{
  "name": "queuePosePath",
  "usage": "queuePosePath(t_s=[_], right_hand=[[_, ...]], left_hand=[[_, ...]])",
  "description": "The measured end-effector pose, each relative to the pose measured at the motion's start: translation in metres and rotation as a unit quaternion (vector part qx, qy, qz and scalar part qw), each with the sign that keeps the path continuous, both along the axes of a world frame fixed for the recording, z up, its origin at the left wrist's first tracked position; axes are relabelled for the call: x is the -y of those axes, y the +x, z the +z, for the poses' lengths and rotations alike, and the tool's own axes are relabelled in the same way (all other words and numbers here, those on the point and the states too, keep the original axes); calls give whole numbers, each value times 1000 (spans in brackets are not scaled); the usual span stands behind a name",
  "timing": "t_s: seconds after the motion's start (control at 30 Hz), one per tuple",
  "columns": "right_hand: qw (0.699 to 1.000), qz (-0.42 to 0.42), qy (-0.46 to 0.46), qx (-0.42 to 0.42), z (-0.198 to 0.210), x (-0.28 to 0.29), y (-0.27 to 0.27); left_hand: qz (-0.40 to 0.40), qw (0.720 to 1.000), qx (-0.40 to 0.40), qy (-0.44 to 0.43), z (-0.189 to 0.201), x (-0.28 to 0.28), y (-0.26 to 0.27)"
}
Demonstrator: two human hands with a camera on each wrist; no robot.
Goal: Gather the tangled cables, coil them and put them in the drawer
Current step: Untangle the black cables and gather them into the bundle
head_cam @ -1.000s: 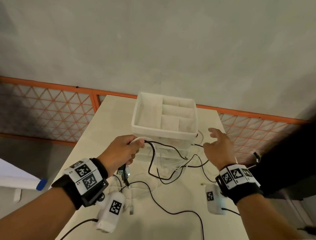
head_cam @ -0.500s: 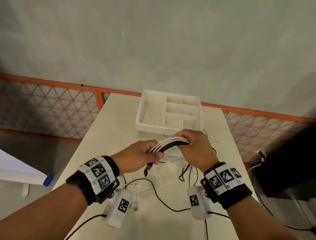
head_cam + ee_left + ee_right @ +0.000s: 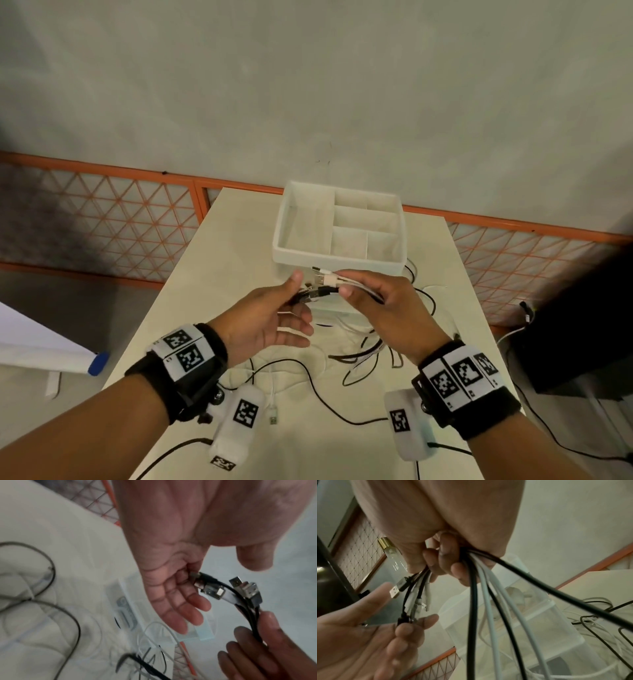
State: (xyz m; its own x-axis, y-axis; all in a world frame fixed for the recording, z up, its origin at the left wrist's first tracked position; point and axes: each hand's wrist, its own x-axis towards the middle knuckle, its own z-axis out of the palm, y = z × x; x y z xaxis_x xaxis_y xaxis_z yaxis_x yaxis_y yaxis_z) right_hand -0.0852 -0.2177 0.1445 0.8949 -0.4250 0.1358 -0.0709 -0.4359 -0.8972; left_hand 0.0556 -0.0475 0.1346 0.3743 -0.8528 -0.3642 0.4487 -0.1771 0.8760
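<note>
My right hand (image 3: 373,301) grips a bundle of black and white cables (image 3: 325,286) just in front of the white divided drawer tray (image 3: 284,246). The plug ends stick out to the left. My left hand (image 3: 291,308) is open, palm toward the plugs, with straight fingers touching them. In the left wrist view the plugs (image 3: 247,588) lie against the left fingers (image 3: 180,608), and the right hand (image 3: 257,649) holds the strands lower down. From the right wrist, the cables (image 3: 488,601) fan out below the right fist (image 3: 447,561) toward the table. More loose cables (image 3: 359,356) lie tangled there.
The tray sits on a clear plastic drawer unit (image 3: 539,615) at the far middle of the cream table (image 3: 205,308). A black cable (image 3: 318,387) and a white plug (image 3: 273,416) lie near me. An orange mesh fence (image 3: 102,222) runs behind; a black box (image 3: 565,342) stands right.
A second ago my left hand alone held cables. Then both hands gripped the bundle. Now the left hand has let go and opened, and the right holds the bundle.
</note>
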Motion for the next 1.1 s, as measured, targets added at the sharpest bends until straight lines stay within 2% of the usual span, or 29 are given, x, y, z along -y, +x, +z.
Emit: queuePosePath(t_s=[0.07,0.13,0.27,0.4,0.57,0.63,0.73,0.8,0.83,0.9,0.97,1.03,1.1], right_hand=[[1000,12,-5,-5,-3,-2,0],[999,27,-10,-27,-6,-6,1],[994,82,-67,-20,-8,-24,4],[985,62,-161,2,-15,-31,11],[975,42,-216,-35,-21,-25,8],[977,47,-207,-38,-20,-26,6],[987,81,-133,-31,-14,-29,3],[990,77,-105,-58,-12,-24,0],[988,69,-111,-77,-11,-21,-2],[981,63,-145,-111,-10,-18,-4],[977,69,-170,-109,-8,-23,0],[975,87,-188,-79,-6,-31,9],[974,104,-192,-61,-2,-34,15]], left_hand=[[21,997,-71,-12,1,4,-3],[33,996,-79,-14,5,11,-7],[55,998,-1,-3,12,22,-15],[43,996,79,22,16,28,-21],[-58,979,179,73,12,20,-17],[-70,982,162,62,9,17,-16],[-14,991,117,63,5,17,-16],[20,991,101,85,3,18,-11],[27,986,124,105,3,18,-9],[34,953,264,147,4,19,-3],[40,921,371,111,14,24,-8],[-9,921,384,65,22,33,-20],[-57,918,387,70,25,38,-29]])
